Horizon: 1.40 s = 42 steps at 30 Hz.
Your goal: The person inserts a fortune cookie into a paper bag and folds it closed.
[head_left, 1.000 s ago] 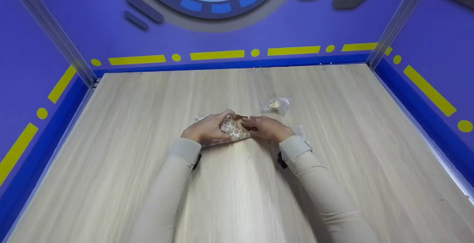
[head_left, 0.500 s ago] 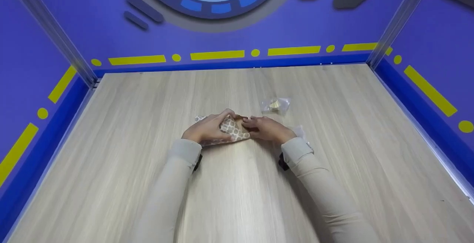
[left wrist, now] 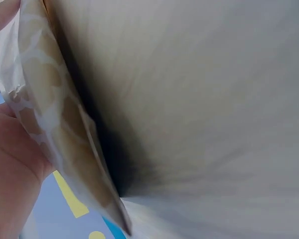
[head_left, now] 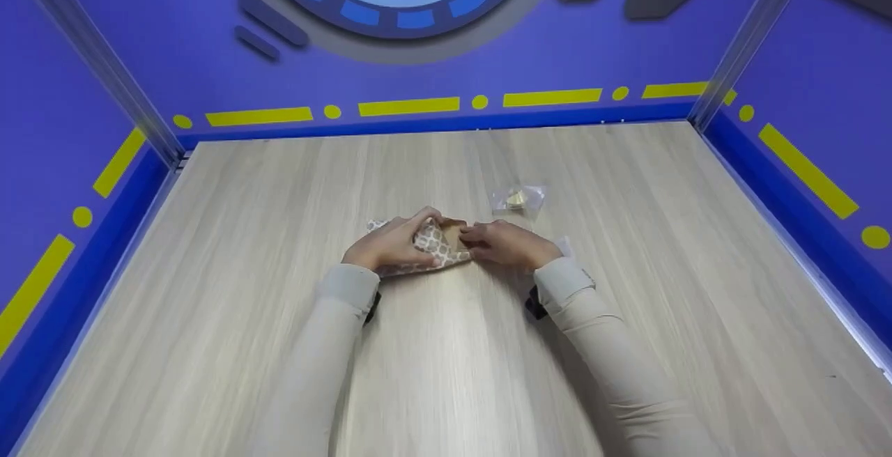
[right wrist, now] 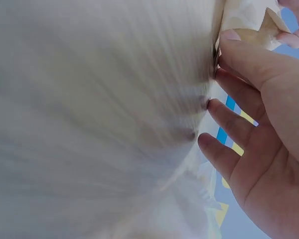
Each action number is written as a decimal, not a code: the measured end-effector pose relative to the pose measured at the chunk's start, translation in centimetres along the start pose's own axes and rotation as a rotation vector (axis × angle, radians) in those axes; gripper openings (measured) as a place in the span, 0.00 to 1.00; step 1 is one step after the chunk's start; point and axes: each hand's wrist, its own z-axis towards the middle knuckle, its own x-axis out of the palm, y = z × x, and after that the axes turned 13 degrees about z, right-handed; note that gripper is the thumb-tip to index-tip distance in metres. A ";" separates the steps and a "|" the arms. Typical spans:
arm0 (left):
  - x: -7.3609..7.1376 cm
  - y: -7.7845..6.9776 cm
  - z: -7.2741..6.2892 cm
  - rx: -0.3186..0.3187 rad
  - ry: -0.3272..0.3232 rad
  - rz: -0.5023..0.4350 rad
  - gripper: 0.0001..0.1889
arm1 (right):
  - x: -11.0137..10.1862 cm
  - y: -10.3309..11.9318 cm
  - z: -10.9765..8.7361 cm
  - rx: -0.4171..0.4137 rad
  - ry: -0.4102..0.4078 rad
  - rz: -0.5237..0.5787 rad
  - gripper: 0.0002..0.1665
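A paper bag (head_left: 432,239) with a white lattice pattern on brown lies near the middle of the table, its plain brown inside showing at the right end. My left hand (head_left: 394,241) grips it from the left, thumb on the near side and fingers over the far side. In the left wrist view the patterned paper (left wrist: 55,99) bulges beside the palm. My right hand (head_left: 512,242) is at the bag's mouth, thumb and forefinger together at its edge. In the right wrist view the other fingers (right wrist: 229,122) reach down to the tabletop. Anything inside the bag is hidden.
A small clear plastic bag (head_left: 533,196) with a pale yellowish piece inside lies beyond my right hand. Another bit of clear plastic (head_left: 563,244) shows partly behind the right wrist. Blue walls (head_left: 446,74) enclose the wood-grain table (head_left: 432,373) at the back and sides.
My right hand has shifted slightly to the right, and more of the bag's brown inside shows. The left hand keeps its grip, with the bag almost still.
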 end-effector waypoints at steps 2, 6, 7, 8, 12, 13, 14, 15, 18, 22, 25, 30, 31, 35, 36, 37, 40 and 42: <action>0.0 0.0 0.0 -0.001 -0.002 -0.004 0.36 | 0.0 -0.1 -0.1 -0.011 -0.005 0.018 0.24; 0.1 0.1 0.0 0.005 -0.008 -0.018 0.36 | -0.3 -0.4 -0.3 -0.036 -0.024 0.065 0.23; 0.1 0.1 0.0 0.005 -0.009 -0.023 0.36 | -0.3 -0.5 -0.3 -0.042 -0.032 0.078 0.23; 0.1 0.1 0.0 0.005 -0.008 -0.027 0.36 | -0.4 -0.6 -0.4 -0.046 -0.041 0.089 0.23; 0.1 0.1 0.1 -0.010 0.002 -0.036 0.36 | -0.6 -0.9 -0.6 -0.046 -0.085 0.144 0.21; 0.1 0.1 0.1 -0.013 0.003 -0.037 0.36 | -0.7 -1.0 -0.7 -0.045 -0.098 0.152 0.20; 0.1 0.1 0.1 -0.015 0.005 -0.037 0.36 | -0.8 -1.0 -0.7 -0.034 -0.109 0.165 0.20; 0.1 0.0 0.1 -0.016 0.007 -0.035 0.36 | -0.8 -1.1 -0.8 -0.023 -0.117 0.178 0.20; 0.1 0.0 0.0 -0.021 0.007 -0.029 0.36 | -1.0 -1.3 -1.0 0.036 -0.142 0.226 0.21; 0.1 0.0 0.0 -0.026 0.007 -0.030 0.36 | -1.1 -1.6 -1.2 0.089 -0.185 0.288 0.23; 0.1 0.0 0.0 -0.030 0.007 -0.027 0.36 | -1.4 -1.8 -1.4 0.103 -0.237 0.332 0.23; 0.1 -0.1 0.0 -0.036 0.009 -0.018 0.35 | -2.1 -2.1 -1.7 0.100 -0.342 0.370 0.23; 0.1 -0.1 0.0 -0.035 0.008 -0.020 0.35 | -2.2 -2.2 -1.8 0.098 -0.366 0.382 0.24; 0.1 0.0 0.0 -0.028 0.007 -0.031 0.35 | -2.6 -2.7 -2.0 0.085 -0.475 0.401 0.22; 0.1 0.0 0.0 -0.025 0.005 -0.030 0.35 | -2.7 -2.8 -2.1 0.090 -0.503 0.402 0.22; 0.1 0.0 0.0 -0.021 0.004 -0.031 0.36 | -2.8 -2.9 -2.2 0.099 -0.529 0.406 0.22; 0.1 0.1 0.1 -0.015 0.002 -0.035 0.36 | -3.2 -3.2 -2.5 0.143 -0.594 0.426 0.21; 0.1 0.1 0.1 -0.012 -0.001 -0.034 0.36 | -3.5 -3.4 -2.7 0.173 -0.624 0.452 0.21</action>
